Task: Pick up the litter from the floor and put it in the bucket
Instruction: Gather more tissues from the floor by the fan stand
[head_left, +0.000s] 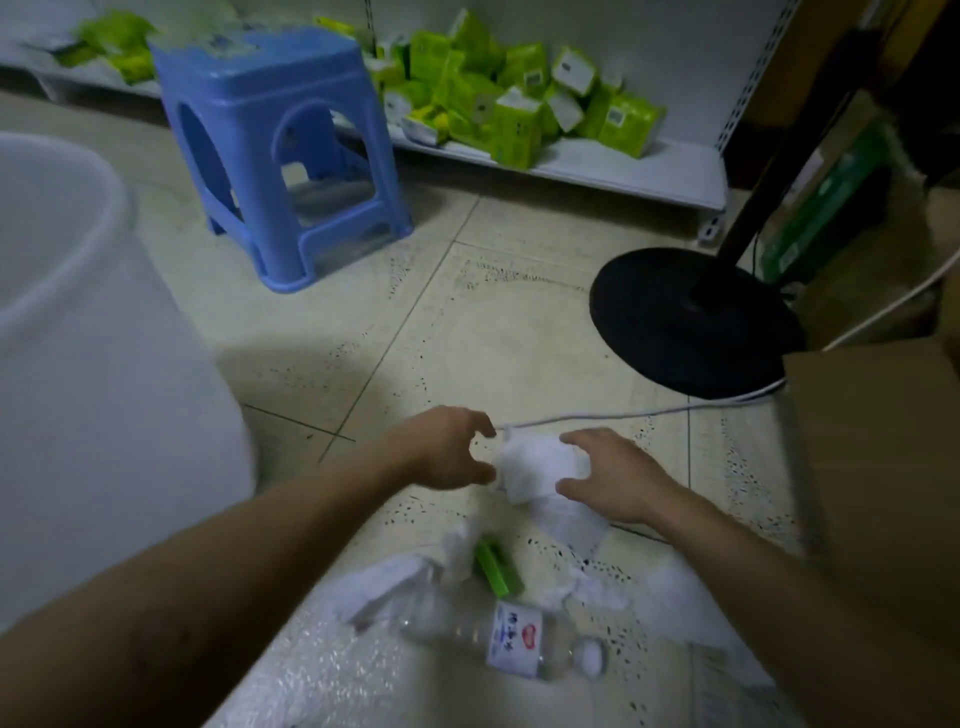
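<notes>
A crumpled white tissue (540, 462) lies on the tiled floor (467, 338), between the two hands. The right hand (618, 478) curls round its right side, forefinger over the top and thumb under the near edge, so it grips the tissue. The left hand (452, 449) is open, its fingers and thumb spread in a curve, the tips just at the tissue's left edge; whether they touch it I cannot tell.

A longer strip of tissue trails from the wad toward the person. Nearer still lie more litter: a small green packet (498, 569), torn white tissue scraps (384, 587) and a clear plastic water bottle (498, 639) on its side, with a white label and white cap.

A thin white cable (623, 413) runs along the floor just beyond the hands to the black round fan base (691, 322) on the right. A cardboard box (872, 467) stands near the right arm.

The large white bucket (104, 208) stands on the left, well apart from the tissue. Behind it is a blue plastic stool (275, 150), and along the back a low white shelf (623, 171) carries a heap of green tissue packs (519, 104).
</notes>
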